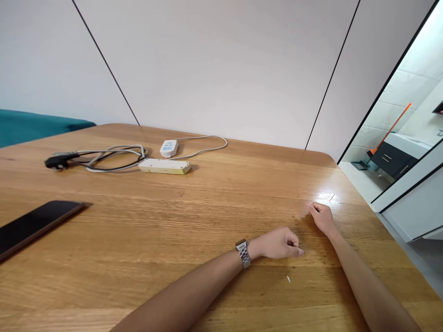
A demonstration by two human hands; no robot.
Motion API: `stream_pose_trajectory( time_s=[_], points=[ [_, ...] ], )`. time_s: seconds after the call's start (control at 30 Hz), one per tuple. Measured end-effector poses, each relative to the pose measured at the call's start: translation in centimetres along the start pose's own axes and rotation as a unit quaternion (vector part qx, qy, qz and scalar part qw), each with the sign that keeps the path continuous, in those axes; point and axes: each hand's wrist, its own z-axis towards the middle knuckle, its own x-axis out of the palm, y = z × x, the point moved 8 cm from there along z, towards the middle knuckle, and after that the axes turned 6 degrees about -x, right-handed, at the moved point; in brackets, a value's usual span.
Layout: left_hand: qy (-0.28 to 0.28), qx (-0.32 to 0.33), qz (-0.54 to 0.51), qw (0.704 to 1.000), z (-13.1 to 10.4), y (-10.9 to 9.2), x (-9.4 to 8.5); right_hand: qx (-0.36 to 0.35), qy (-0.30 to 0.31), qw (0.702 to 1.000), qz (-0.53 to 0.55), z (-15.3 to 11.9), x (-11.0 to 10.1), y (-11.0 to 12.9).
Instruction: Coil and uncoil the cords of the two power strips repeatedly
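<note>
My left hand (pixel 279 243) rests on the wooden table (pixel 155 240), its fingers curled in and its thumb pointing right; whether anything small is inside the curl cannot be made out. A metal watch (pixel 243 253) circles that wrist. Farther off and to the right, my right hand (pixel 321 216) lies closed on the tabletop, thumb and fingers together at its left side; anything between them is too small to tell. The hands are apart. A small white sliver (pixel 288 279) lies just below my left hand, and another thin sliver (pixel 332 198) is beyond my right hand.
A power strip (pixel 164 166) with coiled cables (pixel 104 159) and a black plug (pixel 57 161) lies at the back left, beside a white corded adapter (pixel 169 148). A dark phone (pixel 38 226) is at the left. A white wall (pixel 221 69) borders the table's far edge.
</note>
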Motion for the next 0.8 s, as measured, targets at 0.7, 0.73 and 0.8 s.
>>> stream_pose_trajectory(
  time_s=[0.7, 0.73, 0.8],
  points=[
    [0.004, 0.001, -0.006, 1.0, -0.15, -0.25, 0.02, 0.002, 0.001, 1.0, -0.001, -0.01, 0.0, 0.31],
    [0.003, 0.0, -0.005, 1.0, -0.18, -0.28, 0.01, 0.003, 0.002, 1.0, -0.001, -0.02, 0.0, 0.33],
    [0.003, 0.0, -0.002, 1.0, -0.21, -0.3, 0.0, 0.003, 0.002, 1.0, -0.001, -0.02, 0.0, 0.35]
  ],
)
